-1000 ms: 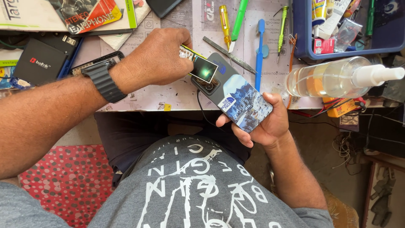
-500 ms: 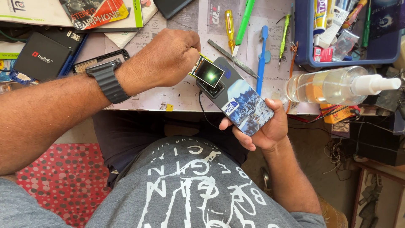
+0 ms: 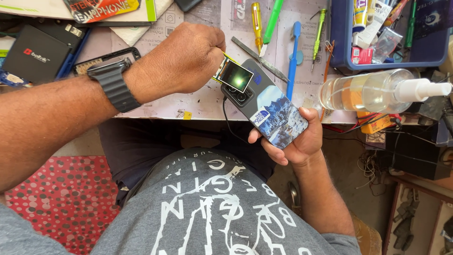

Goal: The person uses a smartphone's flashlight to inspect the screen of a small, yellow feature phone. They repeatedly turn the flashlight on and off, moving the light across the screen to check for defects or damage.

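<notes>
My right hand [image 3: 297,141] grips a phone [image 3: 269,106] from below, its back up, with a mountain picture on its case. My left hand [image 3: 181,59], with a dark watch [image 3: 113,85] on the wrist, pinches a small square part [image 3: 236,76] with a shiny greenish face and yellow edge. That part is pressed over the phone's camera corner. A thin black cable [image 3: 229,125] hangs from under the phone.
The worktable [image 3: 207,101] holds a clear spray bottle [image 3: 373,89] on its side, a blue toothbrush [image 3: 292,52], a yellow screwdriver [image 3: 257,21], a green tool [image 3: 271,21], metal tweezers [image 3: 259,59] and a blue bin [image 3: 391,33] of supplies. Black boxes [image 3: 35,52] lie at the left.
The phone has been raised slightly and both hands have shifted a little with it; the small part stays pressed on the camera corner.
</notes>
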